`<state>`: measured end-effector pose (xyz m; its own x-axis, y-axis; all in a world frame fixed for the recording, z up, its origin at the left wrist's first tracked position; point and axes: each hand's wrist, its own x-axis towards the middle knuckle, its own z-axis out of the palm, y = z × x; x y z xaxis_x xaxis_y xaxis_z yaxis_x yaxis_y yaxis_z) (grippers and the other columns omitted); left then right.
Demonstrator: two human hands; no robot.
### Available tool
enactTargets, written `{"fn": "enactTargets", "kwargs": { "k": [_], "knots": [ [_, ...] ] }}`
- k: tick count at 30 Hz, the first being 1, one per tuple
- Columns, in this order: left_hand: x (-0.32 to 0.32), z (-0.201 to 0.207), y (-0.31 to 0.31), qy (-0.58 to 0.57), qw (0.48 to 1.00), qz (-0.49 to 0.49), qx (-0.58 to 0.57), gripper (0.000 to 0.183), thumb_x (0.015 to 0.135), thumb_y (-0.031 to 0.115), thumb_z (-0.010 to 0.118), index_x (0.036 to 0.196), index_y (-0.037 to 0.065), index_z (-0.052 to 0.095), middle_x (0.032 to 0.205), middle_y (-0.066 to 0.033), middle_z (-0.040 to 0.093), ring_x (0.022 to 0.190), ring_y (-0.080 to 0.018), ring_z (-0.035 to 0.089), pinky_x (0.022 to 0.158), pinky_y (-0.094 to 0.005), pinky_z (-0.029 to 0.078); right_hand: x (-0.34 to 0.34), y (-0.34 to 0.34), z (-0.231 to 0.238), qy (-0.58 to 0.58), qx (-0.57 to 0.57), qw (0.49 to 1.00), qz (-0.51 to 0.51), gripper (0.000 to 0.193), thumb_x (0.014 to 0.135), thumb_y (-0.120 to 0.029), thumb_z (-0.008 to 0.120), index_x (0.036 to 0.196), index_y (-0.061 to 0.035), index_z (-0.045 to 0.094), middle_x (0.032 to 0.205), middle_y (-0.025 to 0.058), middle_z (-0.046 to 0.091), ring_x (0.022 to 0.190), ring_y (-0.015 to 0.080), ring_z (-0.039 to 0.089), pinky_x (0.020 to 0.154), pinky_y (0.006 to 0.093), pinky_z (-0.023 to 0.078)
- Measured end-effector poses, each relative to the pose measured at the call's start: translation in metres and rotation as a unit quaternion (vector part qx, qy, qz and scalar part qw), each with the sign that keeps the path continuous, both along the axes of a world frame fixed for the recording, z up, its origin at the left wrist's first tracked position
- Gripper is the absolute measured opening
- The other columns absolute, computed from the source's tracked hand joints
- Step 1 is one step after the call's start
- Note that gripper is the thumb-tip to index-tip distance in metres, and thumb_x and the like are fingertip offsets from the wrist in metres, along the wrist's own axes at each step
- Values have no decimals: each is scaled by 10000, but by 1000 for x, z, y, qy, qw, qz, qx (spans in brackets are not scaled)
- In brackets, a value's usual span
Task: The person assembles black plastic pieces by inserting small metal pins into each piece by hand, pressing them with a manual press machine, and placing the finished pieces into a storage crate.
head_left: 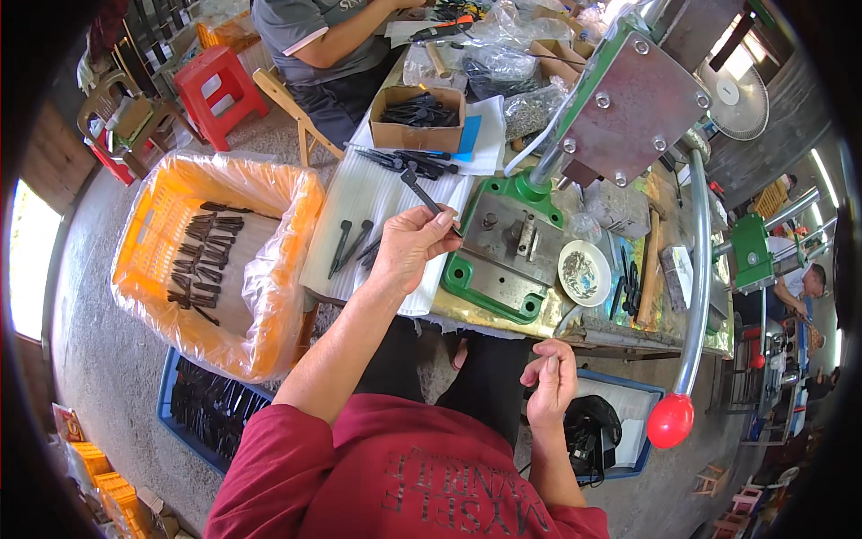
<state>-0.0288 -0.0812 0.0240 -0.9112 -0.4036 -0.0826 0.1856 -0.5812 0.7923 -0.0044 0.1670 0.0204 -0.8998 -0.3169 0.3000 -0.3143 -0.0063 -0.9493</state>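
Note:
My left hand (418, 241) pinches a long black bar (418, 190) with a wider, squared head, and its lower end is by the left edge of the press base. The green hand press (539, 310) carries a steel fixture block (514, 235) on its bed. Near my lap, clear of the table edge, my right hand (550, 382) has its fingers curled in; anything between them is too small to make out. More black bars (339, 247) lie on white foam sheet (316, 269) left of the press. A white bowl (584, 273) of small metal parts sits to its right.
An orange plastic-lined crate (305, 211) with rows of black bars stands at left. Blue bins (171, 409) are on the floor. A cardboard box (417, 136) of black parts sits ahead. The press lever's red knob (671, 420) hangs at right. Another person (323, 63) sits across.

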Motion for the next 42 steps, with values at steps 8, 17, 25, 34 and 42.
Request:
{"fn": "enactTargets", "kwargs": {
  "k": [8,17,25,34,42],
  "knots": [
    [15,-1,-51,-87,957,60,-272,166,805,111,543,916,-12,556,727,-19,546,623,-72,524,537,-191,460,0,3,-4,22,38,999,-11,200,885,-158,365,889,16,461,881,93,484,455,68,435,425,176,334],
    [44,-16,-54,-236,642,33,-729,185,719,159,556,853,32,567,811,-170,555,768,-345,536,667,-402,424,0,0,-10,24,50,998,-4,180,877,-141,374,874,10,471,888,88,474,454,64,432,421,173,329],
    [42,-25,-27,-223,594,0,-773,159,723,139,565,804,22,495,755,-139,549,733,-309,562,632,-400,447,2,-3,-12,27,53,998,3,175,875,-141,375,873,5,472,885,85,472,452,65,431,414,172,327],
    [45,-26,-22,-247,582,19,-774,252,700,203,604,868,50,495,742,-126,543,726,-301,563,635,-383,447,1,-1,-19,22,67,997,-7,170,873,-136,377,861,2,475,870,78,481,446,64,431,406,171,323],
    [42,-16,-31,-248,606,13,-756,264,691,250,607,835,48,516,760,-136,552,735,-315,559,658,-388,446,-1,-2,-24,-1,67,998,-3,148,855,-104,408,858,25,481,877,108,485,460,80,437,421,193,355]
  ]
}}
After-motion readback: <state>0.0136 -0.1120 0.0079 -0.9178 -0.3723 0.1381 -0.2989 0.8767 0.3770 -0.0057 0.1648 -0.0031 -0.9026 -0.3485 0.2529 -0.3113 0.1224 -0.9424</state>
